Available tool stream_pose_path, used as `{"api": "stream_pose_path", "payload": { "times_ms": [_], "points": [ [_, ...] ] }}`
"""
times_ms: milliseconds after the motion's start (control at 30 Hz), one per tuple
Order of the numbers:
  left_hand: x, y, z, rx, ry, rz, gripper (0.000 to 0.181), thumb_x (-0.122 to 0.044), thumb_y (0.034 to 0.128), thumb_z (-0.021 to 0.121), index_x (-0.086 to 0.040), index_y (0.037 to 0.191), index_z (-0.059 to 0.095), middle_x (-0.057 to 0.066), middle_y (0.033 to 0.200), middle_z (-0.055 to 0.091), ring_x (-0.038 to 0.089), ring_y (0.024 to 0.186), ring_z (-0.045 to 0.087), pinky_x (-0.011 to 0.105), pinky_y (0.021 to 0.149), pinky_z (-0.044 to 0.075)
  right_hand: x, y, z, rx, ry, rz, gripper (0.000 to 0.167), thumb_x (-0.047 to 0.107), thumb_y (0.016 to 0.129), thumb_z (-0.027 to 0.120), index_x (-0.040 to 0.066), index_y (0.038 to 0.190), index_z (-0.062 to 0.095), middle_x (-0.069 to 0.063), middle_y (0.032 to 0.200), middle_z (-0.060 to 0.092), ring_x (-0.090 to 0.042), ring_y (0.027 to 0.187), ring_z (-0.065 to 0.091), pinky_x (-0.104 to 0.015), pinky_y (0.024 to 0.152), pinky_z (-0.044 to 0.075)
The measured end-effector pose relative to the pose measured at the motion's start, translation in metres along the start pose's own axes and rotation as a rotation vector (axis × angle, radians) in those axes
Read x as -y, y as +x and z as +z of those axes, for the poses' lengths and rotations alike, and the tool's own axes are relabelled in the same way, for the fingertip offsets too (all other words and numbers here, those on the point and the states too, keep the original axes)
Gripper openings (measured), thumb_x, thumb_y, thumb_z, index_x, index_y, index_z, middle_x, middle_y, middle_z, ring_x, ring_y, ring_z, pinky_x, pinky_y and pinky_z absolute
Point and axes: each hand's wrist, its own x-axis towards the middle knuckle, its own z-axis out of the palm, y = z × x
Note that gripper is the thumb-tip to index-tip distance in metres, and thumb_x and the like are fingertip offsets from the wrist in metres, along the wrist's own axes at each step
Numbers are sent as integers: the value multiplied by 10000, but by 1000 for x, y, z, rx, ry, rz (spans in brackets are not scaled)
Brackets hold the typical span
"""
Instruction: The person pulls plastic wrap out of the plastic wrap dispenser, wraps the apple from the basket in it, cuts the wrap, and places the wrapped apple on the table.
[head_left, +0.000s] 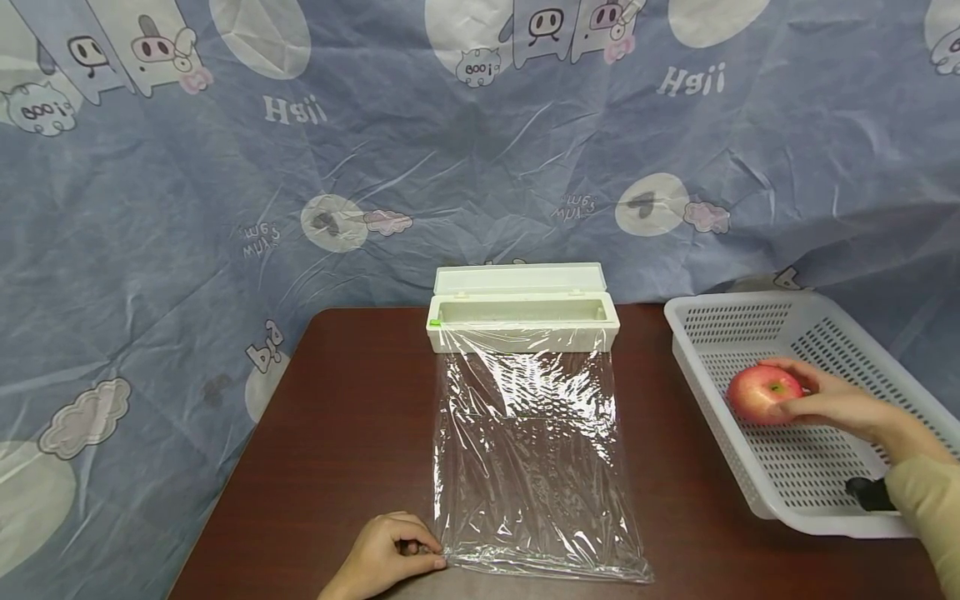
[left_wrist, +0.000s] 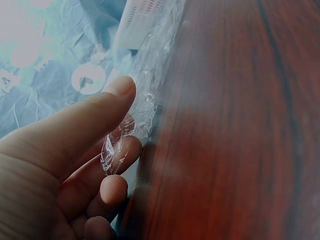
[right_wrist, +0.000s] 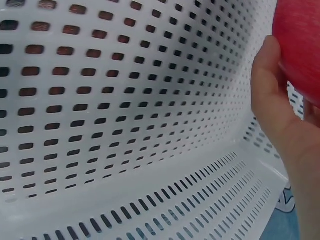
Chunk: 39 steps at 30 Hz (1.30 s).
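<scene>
A sheet of clear plastic wrap [head_left: 532, 467] stretches from a white dispenser box [head_left: 525, 340], its lid raised, toward the table's front edge. My left hand [head_left: 392, 550] pinches the sheet's front left corner between thumb and fingers; in the left wrist view a crumpled bit of wrap [left_wrist: 114, 154] lies against the fingers. Over the white perforated basket [head_left: 783, 521], my right hand [head_left: 843, 404] grips a red apple [head_left: 759, 395]. The right wrist view shows the thumb against the apple [right_wrist: 302, 47], which is cut off by the frame's edge.
A black object [head_left: 870, 493], partly hidden by the right sleeve, lies in the basket's near right part. The dark brown table [head_left: 352, 417] ends at a blue patterned cloth [head_left: 465, 167] hanging behind it and at the left.
</scene>
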Motion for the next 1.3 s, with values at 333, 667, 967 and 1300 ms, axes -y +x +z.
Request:
{"api": "stream_pose_path", "payload": {
  "times_ms": [333,667,967,1300],
  "points": [
    [-9,4,-3,-10,3,29,143,-140,682,834,-177,766,725,-98,735,651,67,565,512,57,551,353,11,-3,-5,-43,63,-71,621,-98,871,495,255,1368,377,76,1130,501,-72,956,577,-288,743,531],
    [-13,5,-3,-4,-10,1,141,-128,682,831,-166,766,725,-91,736,652,82,551,511,63,543,356,24,-3,4,-111,-75,-142,655,-85,851,533,231,1396,357,95,1116,538,-40,949,554,-236,720,493],
    [-7,2,-1,-10,2,16,148,-139,677,836,-179,766,724,-99,734,649,76,554,511,79,544,362,49,-6,19,-147,-95,-215,682,-129,801,521,102,1416,340,40,1128,551,-69,960,558,-222,735,483],
    [6,-2,0,6,25,20,102,-286,744,795,-275,813,720,-181,770,634,6,582,506,107,541,382,94,-4,55,-115,-128,-302,715,-168,761,561,39,1406,333,5,1185,503,-74,980,547,-214,738,497]
  ]
}}
